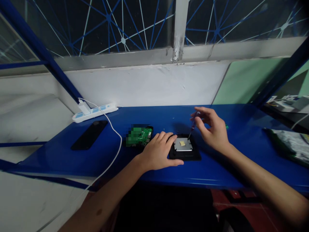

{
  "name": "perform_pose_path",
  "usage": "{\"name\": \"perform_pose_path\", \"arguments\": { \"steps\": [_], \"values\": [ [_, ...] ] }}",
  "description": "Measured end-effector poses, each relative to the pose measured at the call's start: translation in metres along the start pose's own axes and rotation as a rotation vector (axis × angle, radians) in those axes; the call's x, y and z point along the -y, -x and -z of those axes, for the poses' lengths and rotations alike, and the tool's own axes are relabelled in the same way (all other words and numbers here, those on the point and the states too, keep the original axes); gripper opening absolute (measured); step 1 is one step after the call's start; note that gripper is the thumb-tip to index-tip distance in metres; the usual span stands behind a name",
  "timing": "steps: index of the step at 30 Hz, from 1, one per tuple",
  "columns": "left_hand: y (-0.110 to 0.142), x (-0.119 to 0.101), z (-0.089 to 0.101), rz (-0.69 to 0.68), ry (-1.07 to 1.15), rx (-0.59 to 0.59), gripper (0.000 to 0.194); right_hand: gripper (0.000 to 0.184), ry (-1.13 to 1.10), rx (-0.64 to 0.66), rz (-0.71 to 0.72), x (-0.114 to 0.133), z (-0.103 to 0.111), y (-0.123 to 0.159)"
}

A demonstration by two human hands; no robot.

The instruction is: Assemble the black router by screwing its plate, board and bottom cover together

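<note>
My right hand [212, 129] pinches the handle of a screwdriver [193, 125], its shaft slanting down to the upper right corner of a silver metal plate [182, 147]. That plate, with a small cream pad [182, 143] in its middle, sits in a flat black casing [196, 155]. Spread across the casing's left side, my left hand [160, 151] rests with fingers and thumb apart. Just left of that hand lies a green circuit board [138, 136] in a dark shell, part of it blurred by pixels.
A black phone [89, 135] lies on the blue table [149, 112] at left. Behind it, a white power strip [95, 112] holds a plugged charger, its white cable [118, 146] running over the front edge. A silver-and-green plastic bag [291, 143] is at right.
</note>
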State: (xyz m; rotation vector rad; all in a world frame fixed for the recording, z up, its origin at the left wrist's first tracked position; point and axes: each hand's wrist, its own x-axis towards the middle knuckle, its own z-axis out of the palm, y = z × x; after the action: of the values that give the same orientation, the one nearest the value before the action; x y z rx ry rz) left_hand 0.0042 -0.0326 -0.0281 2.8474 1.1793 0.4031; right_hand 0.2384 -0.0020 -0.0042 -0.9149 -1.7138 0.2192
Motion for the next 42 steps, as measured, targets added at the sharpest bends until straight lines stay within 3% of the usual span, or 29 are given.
{"name": "perform_pose_path", "arguments": {
  "steps": [18, 25, 32, 42],
  "values": [
    [0.0001, -0.001, 0.0005, 0.002, -0.014, -0.009, 0.094, 0.035, 0.018, 0.048, 0.04, -0.0019, 0.0011, -0.0012],
    [-0.0006, 0.0001, 0.0, -0.004, -0.003, -0.001, 0.094, 0.031, 0.066, -0.016, 0.121, -0.0029, 0.0022, -0.0031],
    [0.0002, 0.0002, 0.0, 0.003, -0.001, 0.004, 0.094, 0.032, -0.031, 0.048, -0.002, 0.0007, 0.0017, 0.0011],
    [0.0, 0.0004, -0.0001, -0.002, 0.004, -0.007, 0.093, 0.026, 0.068, -0.01, 0.069, -0.0025, 0.0014, -0.003]
  ]
}}
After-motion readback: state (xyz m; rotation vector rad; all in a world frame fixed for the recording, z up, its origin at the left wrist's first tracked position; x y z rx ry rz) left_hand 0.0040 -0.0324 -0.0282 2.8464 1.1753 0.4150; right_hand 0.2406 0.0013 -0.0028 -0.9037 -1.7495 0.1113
